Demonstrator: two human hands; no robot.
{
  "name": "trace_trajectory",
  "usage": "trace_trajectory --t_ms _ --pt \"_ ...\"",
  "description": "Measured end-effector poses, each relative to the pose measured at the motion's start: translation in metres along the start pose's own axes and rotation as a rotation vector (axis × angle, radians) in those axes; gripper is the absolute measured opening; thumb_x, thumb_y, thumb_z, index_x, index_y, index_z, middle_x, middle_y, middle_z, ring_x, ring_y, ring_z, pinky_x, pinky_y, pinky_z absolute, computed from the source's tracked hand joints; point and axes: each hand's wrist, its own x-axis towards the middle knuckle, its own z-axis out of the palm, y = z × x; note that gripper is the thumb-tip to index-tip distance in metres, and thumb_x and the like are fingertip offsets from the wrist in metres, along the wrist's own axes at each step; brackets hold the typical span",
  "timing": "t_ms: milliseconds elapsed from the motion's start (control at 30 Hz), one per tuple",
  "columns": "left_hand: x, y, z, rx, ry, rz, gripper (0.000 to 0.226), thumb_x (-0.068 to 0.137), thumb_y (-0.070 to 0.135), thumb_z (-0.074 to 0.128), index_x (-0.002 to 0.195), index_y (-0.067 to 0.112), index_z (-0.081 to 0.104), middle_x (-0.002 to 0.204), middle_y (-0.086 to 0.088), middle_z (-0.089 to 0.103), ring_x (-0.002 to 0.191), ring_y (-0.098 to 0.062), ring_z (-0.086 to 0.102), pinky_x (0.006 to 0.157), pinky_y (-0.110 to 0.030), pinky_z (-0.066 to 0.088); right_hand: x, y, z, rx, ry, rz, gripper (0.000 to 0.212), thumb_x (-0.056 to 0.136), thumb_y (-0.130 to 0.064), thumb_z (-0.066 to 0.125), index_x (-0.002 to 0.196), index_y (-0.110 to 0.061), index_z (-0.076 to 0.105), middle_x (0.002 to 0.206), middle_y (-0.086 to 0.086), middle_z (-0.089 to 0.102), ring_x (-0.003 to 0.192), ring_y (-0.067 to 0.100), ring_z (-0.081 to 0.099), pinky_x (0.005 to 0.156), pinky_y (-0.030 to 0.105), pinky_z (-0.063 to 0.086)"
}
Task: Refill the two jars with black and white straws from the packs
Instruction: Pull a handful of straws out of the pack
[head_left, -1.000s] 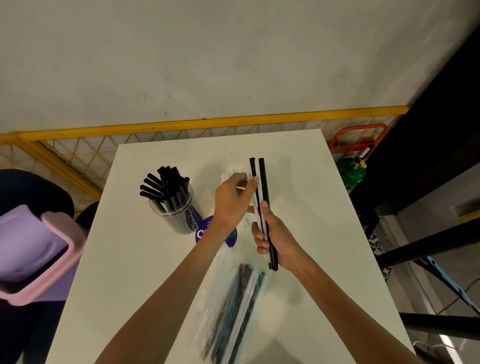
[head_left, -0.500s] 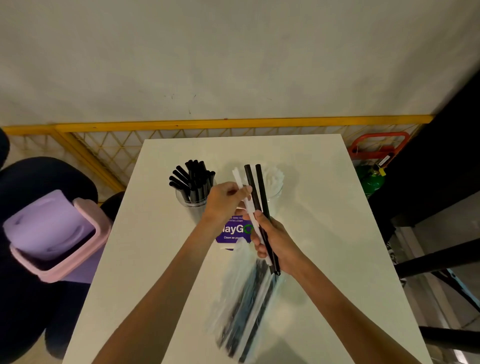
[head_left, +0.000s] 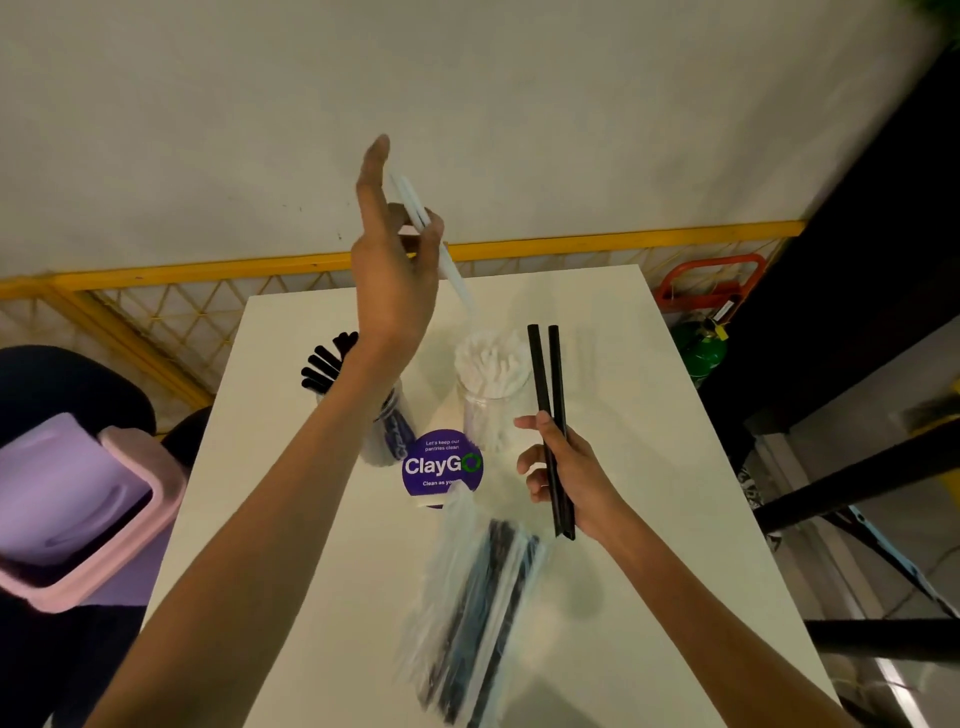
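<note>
My left hand (head_left: 395, 280) is raised above the desk (head_left: 660, 405), thumb and fingers pinching a white straw (head_left: 456, 280). Its long axis slants: the top end leans away to the left, and the lower tip points down at the jar of white straws (head_left: 491, 400), just above its bristling tops. My right hand (head_left: 576, 478) grips two black straws (head_left: 541, 384) side by side. They run nearly straight away from me, near ends at my wrist, far ends beside the white jar. The jar of black straws (head_left: 387, 436) stands left of it, partly hidden by my forearm. A clear pack of straws (head_left: 478, 613), blurred, lies lengthwise nearer me, touching a round purple sticker (head_left: 441, 465). The desk is white. A yellow mesh railing (head_left: 156, 275) and a pale wall (head_left: 519, 104) lie beyond it, with a pink and purple bin (head_left: 78, 509) at my left.
</note>
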Motion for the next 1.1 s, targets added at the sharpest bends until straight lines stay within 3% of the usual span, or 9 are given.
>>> trace_trajectory --t_ms 133,233,333,500,633,767,900,1100 --pt "-0.005 -0.008 0.020 0.031 -0.067 0.120 0.055 0.098 0.012 0.045 0.145 0.005 0.017 0.080 -0.018 0.058 0.063 -0.027 0.057 0.063 -0.040 0.055 0.002 -0.005 -0.003 0.004 -0.004 -0.011 0.031 0.096 -0.041 0.041 0.102 -0.018 0.061 0.054 0.002 0.059 0.036 0.012 0.048 0.040 0.021 0.044" --pt "-0.011 -0.026 0.035 0.079 -0.132 0.147 0.049 0.099 0.014 0.043 0.143 0.016 0.022 0.081 -0.009 0.057 0.062 -0.032 0.056 0.062 -0.050 0.053 0.004 -0.008 -0.007 0.011 -0.003 -0.015 0.032 0.096 -0.041 0.041 0.103 -0.017 0.061 0.054 0.002 0.059 0.036 0.011 0.048 0.040 0.021 0.044" --pt "-0.018 -0.046 0.046 0.147 -0.203 0.154 0.045 0.098 0.017 0.043 0.140 0.023 0.028 0.080 -0.016 0.061 0.063 -0.031 0.060 0.059 -0.049 0.053 0.006 -0.008 -0.012 0.010 -0.003 -0.010 0.032 0.096 -0.041 0.041 0.104 -0.017 0.061 0.054 0.001 0.060 0.037 0.011 0.048 0.040 0.020 0.045" --pt "-0.039 -0.063 0.059 0.244 -0.323 0.034 0.042 0.098 0.013 0.043 0.140 0.013 0.035 0.089 -0.013 0.065 0.071 -0.026 0.064 0.068 -0.037 0.055 0.010 -0.007 -0.016 -0.001 -0.005 0.013 0.032 0.097 -0.041 0.040 0.105 -0.018 0.060 0.053 0.000 0.060 0.037 0.010 0.049 0.041 0.020 0.045" --pt "-0.063 -0.080 0.067 0.384 -0.406 0.040 0.033 0.096 0.008 0.046 0.128 0.009 0.051 0.093 -0.016 0.066 0.075 -0.026 0.064 0.066 -0.032 0.050 0.013 -0.007 -0.017 -0.002 -0.018 0.015 0.032 0.097 -0.041 0.040 0.105 -0.018 0.060 0.054 0.000 0.060 0.037 0.010 0.049 0.042 0.020 0.046" --pt "-0.084 -0.096 0.069 0.552 -0.519 0.179 0.028 0.091 0.010 0.046 0.107 -0.001 0.066 0.102 -0.019 0.068 0.093 -0.037 0.065 0.079 -0.041 0.054 0.015 -0.008 -0.019 -0.001 -0.023 0.013 0.032 0.096 -0.042 0.040 0.105 -0.018 0.061 0.056 0.001 0.060 0.038 0.011 0.049 0.042 0.021 0.046" --pt "-0.092 -0.095 0.066 0.665 -0.569 0.168 0.055 0.098 0.038 0.021 0.132 0.004 0.049 0.138 -0.016 0.049 0.131 -0.034 0.041 0.108 -0.043 0.029 0.015 -0.008 -0.023 0.004 -0.025 0.012 0.033 0.097 -0.042 0.040 0.107 -0.018 0.061 0.055 0.000 0.059 0.037 0.010 0.047 0.042 0.021 0.046" --pt "-0.100 -0.099 0.063 0.727 -0.763 0.105 0.088 0.087 0.059 -0.014 0.144 0.007 0.029 0.152 -0.010 0.028 0.143 -0.024 0.019 0.116 -0.035 0.003 0.013 -0.007 -0.021 -0.005 -0.045 0.002 0.033 0.098 -0.040 0.039 0.108 -0.017 0.059 0.046 -0.003 0.048 0.033 0.006 0.035 0.039 0.018 0.040"
